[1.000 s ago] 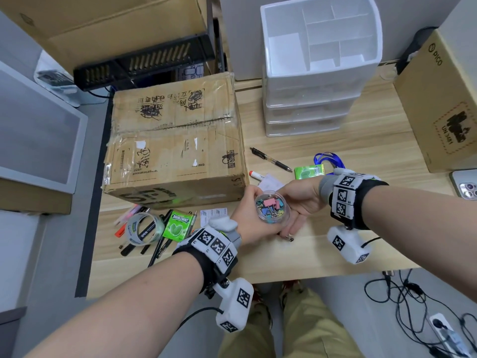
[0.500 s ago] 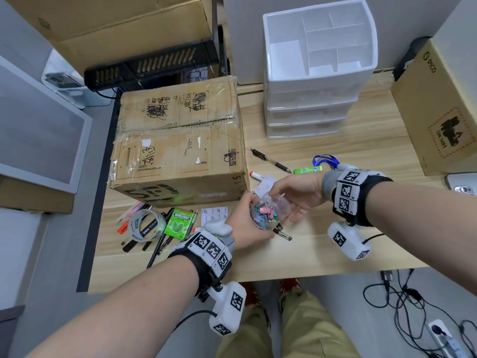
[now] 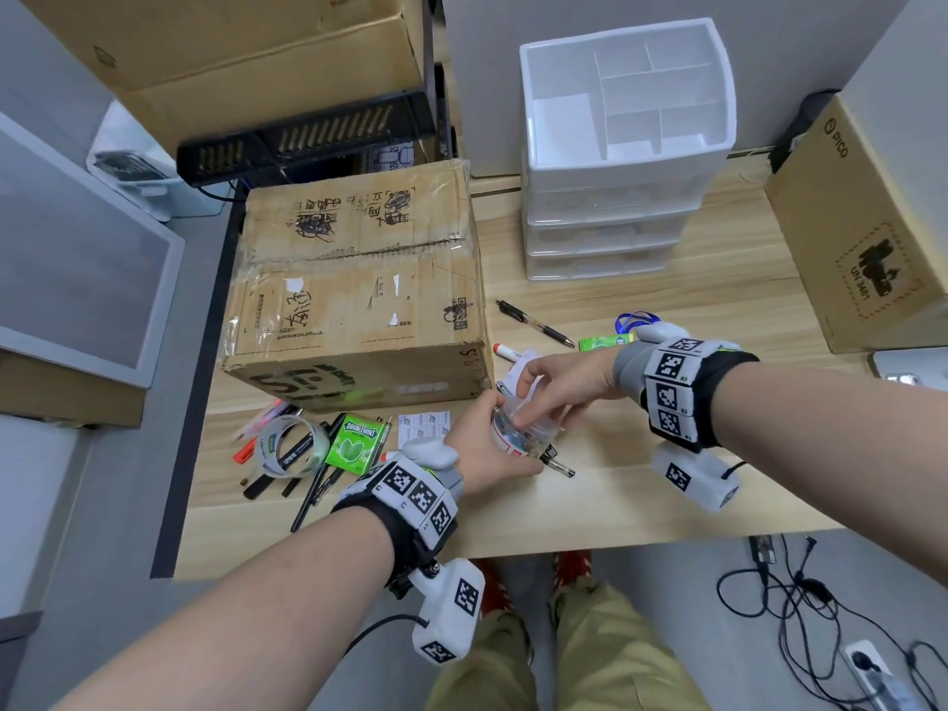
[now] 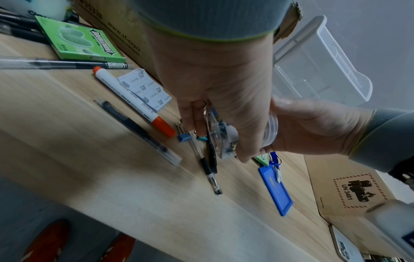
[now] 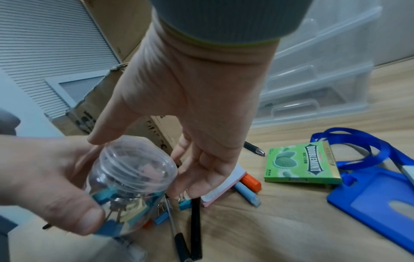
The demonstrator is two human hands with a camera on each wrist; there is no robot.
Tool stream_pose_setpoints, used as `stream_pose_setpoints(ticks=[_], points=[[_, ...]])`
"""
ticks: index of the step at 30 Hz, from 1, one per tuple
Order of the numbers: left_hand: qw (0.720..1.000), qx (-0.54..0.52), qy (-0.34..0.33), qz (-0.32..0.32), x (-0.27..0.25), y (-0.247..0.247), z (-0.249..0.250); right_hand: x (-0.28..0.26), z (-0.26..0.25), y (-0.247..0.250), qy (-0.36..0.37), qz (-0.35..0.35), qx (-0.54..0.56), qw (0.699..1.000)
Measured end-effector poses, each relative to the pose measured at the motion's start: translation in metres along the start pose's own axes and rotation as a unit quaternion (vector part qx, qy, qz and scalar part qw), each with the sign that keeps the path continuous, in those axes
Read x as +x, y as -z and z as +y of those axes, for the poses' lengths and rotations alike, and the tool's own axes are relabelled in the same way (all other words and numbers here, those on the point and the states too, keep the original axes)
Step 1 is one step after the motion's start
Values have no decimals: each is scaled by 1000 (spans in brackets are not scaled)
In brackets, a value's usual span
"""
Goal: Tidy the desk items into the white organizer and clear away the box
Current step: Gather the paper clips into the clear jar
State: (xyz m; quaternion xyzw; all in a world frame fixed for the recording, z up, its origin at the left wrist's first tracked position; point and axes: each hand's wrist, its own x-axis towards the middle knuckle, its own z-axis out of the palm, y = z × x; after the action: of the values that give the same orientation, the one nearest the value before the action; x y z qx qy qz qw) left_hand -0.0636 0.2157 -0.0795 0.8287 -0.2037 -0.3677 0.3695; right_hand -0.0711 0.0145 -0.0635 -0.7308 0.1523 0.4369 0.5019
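Note:
My left hand (image 3: 477, 446) grips a clear plastic jar (image 3: 518, 433) of coloured binder clips just above the desk, in front of the taped cardboard box (image 3: 359, 289). The jar (image 5: 130, 177) is tilted and its threaded mouth has no lid. My right hand (image 3: 559, 382) reaches over that mouth. Its thumb touches the rim and its fingers (image 5: 197, 173) lie relaxed behind the jar, holding nothing. Loose binder clips (image 5: 186, 203) and pens (image 4: 210, 170) lie on the desk below. The white organizer (image 3: 615, 182) stands at the back.
Tape roll (image 3: 290, 446), gum pack (image 3: 356, 443) and several pens lie left of my hands. A marker (image 4: 132, 101), note pad (image 4: 145, 88), second gum pack (image 5: 300, 164) and blue badge holder (image 5: 376, 203) surround them. A brown carton (image 3: 867, 238) stands right.
The jar has tipped from mouth-up to lying sideways in my left hand. My right hand has come from beside the jar to over its mouth.

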Motion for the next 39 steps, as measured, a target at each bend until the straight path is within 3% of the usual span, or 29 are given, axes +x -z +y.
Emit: stream_pose_setpoints(ticks=[13, 21, 30, 39], points=[[1000, 9, 2, -2, 3, 0, -1, 0, -17, -7, -29, 4, -126, 992], [1000, -3, 8, 2, 8, 0, 2, 4, -20, -7, -73, 9, -152, 986], [999, 30, 16, -16, 12, 4, 10, 1, -18, -4, -55, -27, -167, 984], [999, 47, 19, -17, 14, -4, 9, -3, -16, -4, -74, -20, -179, 981]])
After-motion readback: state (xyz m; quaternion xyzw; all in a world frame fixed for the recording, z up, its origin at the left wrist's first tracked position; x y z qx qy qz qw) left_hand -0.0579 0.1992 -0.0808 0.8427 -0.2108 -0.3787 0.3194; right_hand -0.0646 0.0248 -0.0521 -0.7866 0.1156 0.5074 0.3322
